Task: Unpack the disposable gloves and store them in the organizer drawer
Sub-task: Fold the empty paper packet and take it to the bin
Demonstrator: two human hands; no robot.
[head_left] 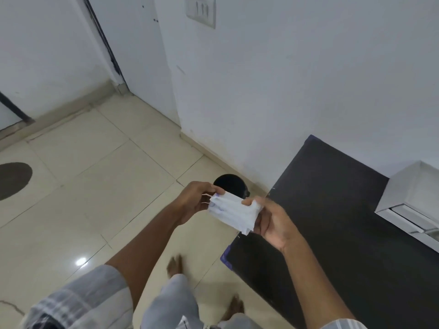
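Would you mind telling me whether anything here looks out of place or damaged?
Nothing stands out. Both hands, left hand and right hand, hold the folded white gloves bundle above the round black bin; the white organizer drawer unit sits squarely on the black table.

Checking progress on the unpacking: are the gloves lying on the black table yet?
No, the folded white gloves are held up between the left hand and right hand, beside the black table.

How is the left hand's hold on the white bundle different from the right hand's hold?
The left hand pinches the far end of the white bundle with its fingertips; the right hand holds the near end, palm up. The left hand is over the floor, the right over the dark table. Both grip it.
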